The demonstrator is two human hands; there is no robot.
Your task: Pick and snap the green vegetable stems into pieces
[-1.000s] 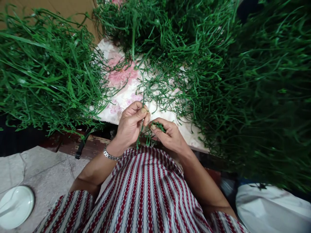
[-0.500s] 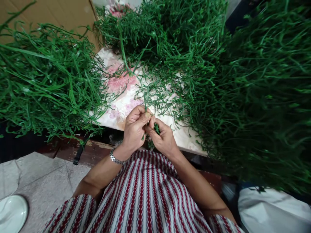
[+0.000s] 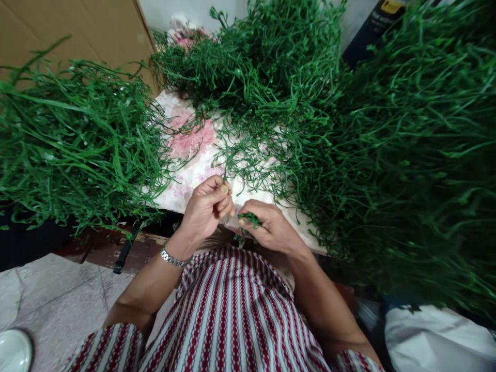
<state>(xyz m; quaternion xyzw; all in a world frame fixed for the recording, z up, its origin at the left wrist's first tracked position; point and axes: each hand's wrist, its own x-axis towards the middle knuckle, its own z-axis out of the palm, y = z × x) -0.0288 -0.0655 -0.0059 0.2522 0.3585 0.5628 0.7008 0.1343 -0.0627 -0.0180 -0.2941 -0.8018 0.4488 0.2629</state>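
My left hand (image 3: 205,206), with a metal watch on the wrist, is closed in a pinch near the front edge of the table. Between its thumb and forefinger a thin green stem (image 3: 225,175) pokes up, partly blurred. Just to the right, my right hand (image 3: 273,225) curls around a small bunch of short green plant pieces (image 3: 251,220). A small gap separates the two hands. Beyond them, loose green sprigs (image 3: 248,160) lie scattered on the floral tablecloth (image 3: 194,137).
Large heaps of thin green stems stand at left (image 3: 77,150), at the back (image 3: 267,62) and at right (image 3: 418,170). A cardboard sheet (image 3: 96,31) rises behind the left heap. A white bag (image 3: 434,338) sits low at right, a white dish (image 3: 15,351) low at left.
My hands have drawn apart, the left one going left. The long branching stem that stood up from my fingers no longer shows. The bunch in my right hand is more exposed.
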